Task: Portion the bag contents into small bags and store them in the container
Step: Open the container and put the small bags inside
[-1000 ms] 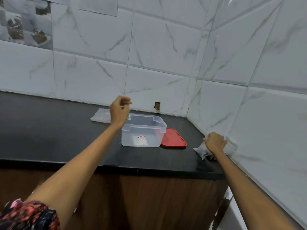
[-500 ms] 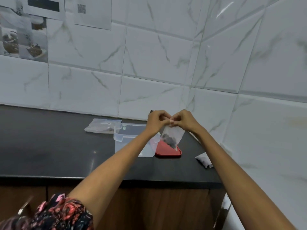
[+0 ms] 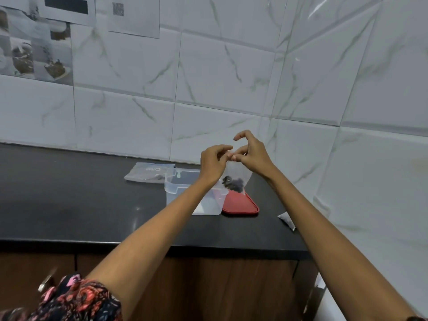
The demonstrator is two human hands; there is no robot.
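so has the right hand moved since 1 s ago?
Yes. The right hand left the counter edge by the right wall and now pinches the small bag above the red lid, meeting the left hand.

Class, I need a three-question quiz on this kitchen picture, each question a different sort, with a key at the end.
1. True or false: the red lid sits on top of the clear container.
2. Which hands hold the small bag? A) left only B) right only C) both
3. Fill in: the dark bits lie at the ___ of the small bag.

Key: 1 false, the lid lies on the counter beside it. 2 C, the left hand and right hand pinch its top. 3 bottom.
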